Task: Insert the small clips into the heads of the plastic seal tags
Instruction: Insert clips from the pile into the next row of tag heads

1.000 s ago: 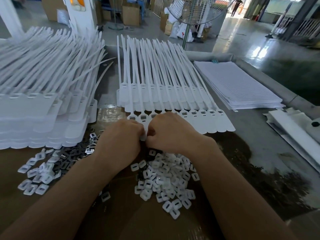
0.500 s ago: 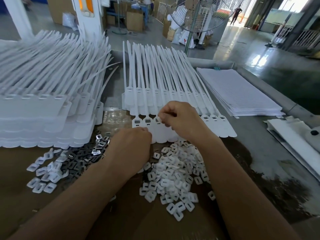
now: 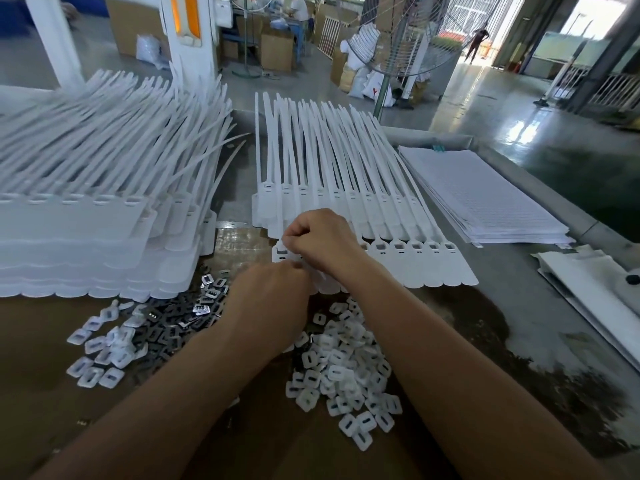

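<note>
At six o'clock, nearest the camera, both forearms reach out over a brown cardboard sheet (image 3: 114,441), and everything is laid so that no reach is long. The white clips (image 3: 346,379) lie heaped just under the right wrist at five o'clock, likely so that the next one is always within a finger's reach. A smaller scatter of clips (image 3: 100,355) lies at eight o'clock beside a heap of dark metal inserts (image 3: 180,323). The left hand (image 3: 273,299) sits at the centre, knuckles up, against the near edge of the tag flags. Its fingers curl under out of sight, so I cannot tell whether they hold anything; I judge that it steadies the row. Just beyond, at twelve o'clock from it, the right hand (image 3: 318,237) has its fingers curled, thumb and forefinger pinched shut over the head of the leftmost tag. What they nip is too small to see, but I take it for a small clip being seated there. The seal tags (image 3: 398,265) lie side by side in a joined row, translucent white, flat flags toward the worker and long thin tails fanning away toward twelve. The heads from the right hand out to three o'clock show open square sockets, seemingly unfilled. A tall stack of tags (image 3: 86,216) stands at ten o'clock, and a pile of printed sheets (image 3: 485,199) at two. A pedestal fan (image 3: 408,39) stands on the factory floor beyond.
</note>
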`<state>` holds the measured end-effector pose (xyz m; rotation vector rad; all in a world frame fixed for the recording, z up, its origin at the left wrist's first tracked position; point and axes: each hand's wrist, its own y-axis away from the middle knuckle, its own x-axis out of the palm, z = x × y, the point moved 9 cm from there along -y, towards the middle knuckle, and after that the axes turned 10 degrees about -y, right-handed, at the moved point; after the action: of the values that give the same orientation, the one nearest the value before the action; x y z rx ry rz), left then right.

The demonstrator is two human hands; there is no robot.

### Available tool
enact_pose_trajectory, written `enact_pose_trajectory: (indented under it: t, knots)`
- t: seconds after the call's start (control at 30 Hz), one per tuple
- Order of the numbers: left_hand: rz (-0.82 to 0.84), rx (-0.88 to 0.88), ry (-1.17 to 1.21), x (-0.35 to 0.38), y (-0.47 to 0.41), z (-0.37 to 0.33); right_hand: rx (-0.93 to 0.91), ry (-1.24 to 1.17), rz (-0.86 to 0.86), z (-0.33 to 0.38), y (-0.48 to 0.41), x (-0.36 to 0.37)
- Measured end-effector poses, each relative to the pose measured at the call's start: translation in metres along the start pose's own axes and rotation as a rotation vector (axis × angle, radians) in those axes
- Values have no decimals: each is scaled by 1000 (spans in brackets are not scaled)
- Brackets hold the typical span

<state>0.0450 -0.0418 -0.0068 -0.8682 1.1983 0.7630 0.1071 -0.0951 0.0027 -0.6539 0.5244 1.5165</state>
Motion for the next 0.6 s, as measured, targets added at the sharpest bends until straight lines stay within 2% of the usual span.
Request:
enact_pose_trajectory:
  t: [0.23, 0.47, 0.6]
  knots:
    - [-32, -8, 10, -1, 2, 1, 27, 84, -5, -3, 0, 6]
    - [-40, -10, 31, -1, 1, 1, 31, -23, -87, -1, 5, -3]
    - [-33, -2, 19, 0, 0, 0, 94, -20, -50, -5, -1, 0]
